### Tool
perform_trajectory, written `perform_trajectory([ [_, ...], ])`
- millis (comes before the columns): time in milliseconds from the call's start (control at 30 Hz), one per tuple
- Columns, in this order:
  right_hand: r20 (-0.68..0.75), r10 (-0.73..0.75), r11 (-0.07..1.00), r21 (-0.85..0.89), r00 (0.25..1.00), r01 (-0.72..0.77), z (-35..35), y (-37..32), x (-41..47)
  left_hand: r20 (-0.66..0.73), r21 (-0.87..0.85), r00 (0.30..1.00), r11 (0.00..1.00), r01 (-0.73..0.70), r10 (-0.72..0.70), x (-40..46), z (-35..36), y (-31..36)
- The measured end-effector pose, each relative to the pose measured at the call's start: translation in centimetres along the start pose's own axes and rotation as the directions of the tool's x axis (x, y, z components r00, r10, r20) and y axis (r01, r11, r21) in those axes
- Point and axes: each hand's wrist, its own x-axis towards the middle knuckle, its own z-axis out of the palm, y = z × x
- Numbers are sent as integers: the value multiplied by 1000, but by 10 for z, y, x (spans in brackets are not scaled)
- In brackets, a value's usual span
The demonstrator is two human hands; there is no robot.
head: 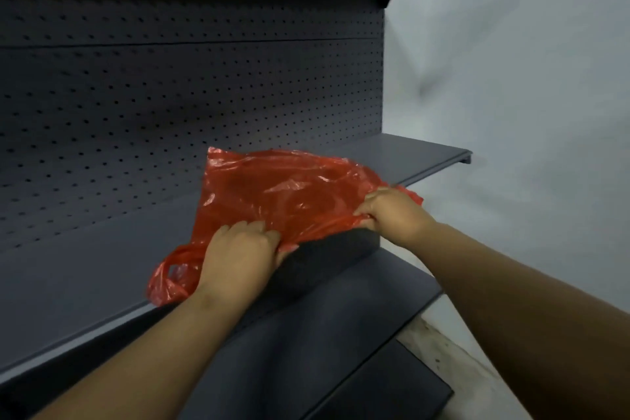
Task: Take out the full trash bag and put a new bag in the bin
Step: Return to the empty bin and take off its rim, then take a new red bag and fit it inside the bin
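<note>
A thin red plastic bag [272,187] lies spread over the front of a dark grey shelf [68,283], one of its handle loops hanging at the lower left. My left hand [238,252] pinches the bag's near edge close to that handle. Further right, my right hand [392,211] grips the same edge at the shelf's front lip. Both hands hold the plastic with closed fingers. No bin and no full trash bag are in view.
A dark perforated back panel [170,95] rises behind the shelf. Lower shelves [341,334] step out below my arms. A pale wall [511,78] stands to the right, with a strip of floor [453,358] at its foot.
</note>
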Motion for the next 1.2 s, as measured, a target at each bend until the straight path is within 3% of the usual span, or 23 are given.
perform_trajectory([
  [133,-97,84,996,-22,992,-86,10,50,-61,-90,-90,990,989,-120,112,27,12,52],
  [233,-50,224,974,-34,973,-226,24,83,-110,-102,-280,977,937,-206,185,37,29,105],
  [367,81,444,896,-63,892,-440,51,124,-177,139,-436,946,876,-206,292,39,73,180],
  [467,184,540,841,-94,821,-532,76,144,-223,313,-612,883,785,-95,351,32,113,232],
  [600,319,618,775,-91,719,-626,120,166,-275,446,-766,822,625,146,354,0,167,287],
  [767,404,689,666,-24,602,-746,194,182,-322,571,-799,718,471,374,398,-42,254,343],
  [967,489,750,507,7,445,-862,286,193,-360,647,-757,637,450,474,419,-90,347,397],
  [1067,449,796,463,-17,407,-886,333,192,-376,683,-729,621,419,542,385,-116,392,418],
  [1200,400,825,461,-69,399,-885,392,188,-385,746,-661,558,304,686,363,-141,449,429],
])
